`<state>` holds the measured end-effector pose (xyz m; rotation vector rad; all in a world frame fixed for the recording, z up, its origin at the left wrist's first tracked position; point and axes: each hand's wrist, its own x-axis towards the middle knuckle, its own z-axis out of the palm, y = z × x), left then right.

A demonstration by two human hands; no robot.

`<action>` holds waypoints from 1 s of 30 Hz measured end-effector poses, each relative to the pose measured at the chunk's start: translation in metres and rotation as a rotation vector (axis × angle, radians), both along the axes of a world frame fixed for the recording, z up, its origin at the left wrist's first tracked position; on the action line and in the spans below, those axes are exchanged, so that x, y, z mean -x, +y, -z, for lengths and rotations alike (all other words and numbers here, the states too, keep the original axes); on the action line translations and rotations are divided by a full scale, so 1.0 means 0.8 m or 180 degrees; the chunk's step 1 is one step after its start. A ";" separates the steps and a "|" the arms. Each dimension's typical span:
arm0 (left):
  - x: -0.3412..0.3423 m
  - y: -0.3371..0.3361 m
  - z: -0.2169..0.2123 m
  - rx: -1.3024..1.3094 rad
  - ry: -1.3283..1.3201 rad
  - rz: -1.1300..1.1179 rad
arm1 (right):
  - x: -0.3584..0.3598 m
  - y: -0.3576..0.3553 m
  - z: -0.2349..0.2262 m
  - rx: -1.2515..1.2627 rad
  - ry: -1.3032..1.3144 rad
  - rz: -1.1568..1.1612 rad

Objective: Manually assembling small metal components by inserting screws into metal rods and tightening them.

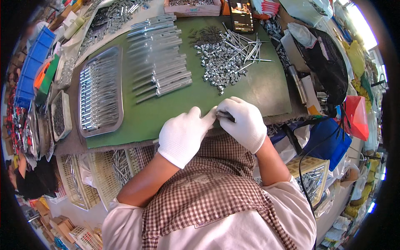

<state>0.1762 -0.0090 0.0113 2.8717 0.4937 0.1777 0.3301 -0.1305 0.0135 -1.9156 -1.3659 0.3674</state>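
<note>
My left hand [183,135], in a white knit glove, is closed at the front edge of the green work mat [246,96]. A short bit of a thin metal rod [156,141] sticks out past its left side; most of it is hidden by the glove. My right hand [245,123], gloved too, is curled around a small dark piece [225,116] whose kind I cannot make out. The fingertips of both hands meet. Ahead lie a row of silver metal rods with thicker sleeves [173,81], a pile of small metal nuts [214,62] and loose thin rods [252,53].
A metal tray [121,100] of aligned rods lies at the left, beside a small bin [61,116] of dark parts. At the far edge are a phone [241,16] and small dark pins [206,35]. A black mesh bag [327,62] and a cable [306,183] are at the right.
</note>
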 end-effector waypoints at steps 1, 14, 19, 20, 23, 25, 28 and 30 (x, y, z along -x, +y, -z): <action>0.001 -0.001 0.001 -0.0038 0.0015 -0.0013 | 0.001 0.001 -0.004 0.0002 0.0003 -0.0002; -0.003 0.003 -0.004 -0.0209 0.0099 0.0139 | 0.011 0.010 -0.006 -0.0833 0.1294 0.0480; -0.005 -0.001 -0.002 -0.0192 0.0017 0.0173 | 0.006 0.039 0.033 -0.2232 0.4535 0.0091; -0.006 -0.001 -0.002 -0.0224 0.0119 0.0166 | 0.006 0.041 0.038 -0.2250 0.4529 0.0071; -0.004 -0.001 -0.007 -0.0397 0.0063 0.0274 | 0.011 0.041 0.042 -0.2527 0.4437 0.0061; -0.003 0.000 -0.007 -0.0429 0.0058 0.0286 | 0.013 0.039 0.039 -0.2493 0.4369 0.0059; -0.003 0.001 -0.007 -0.0497 0.0043 0.0310 | 0.019 0.041 0.033 -0.2549 0.4262 0.0164; -0.003 0.000 -0.006 -0.0536 0.0037 0.0321 | 0.015 0.043 0.037 -0.2645 0.4346 -0.0078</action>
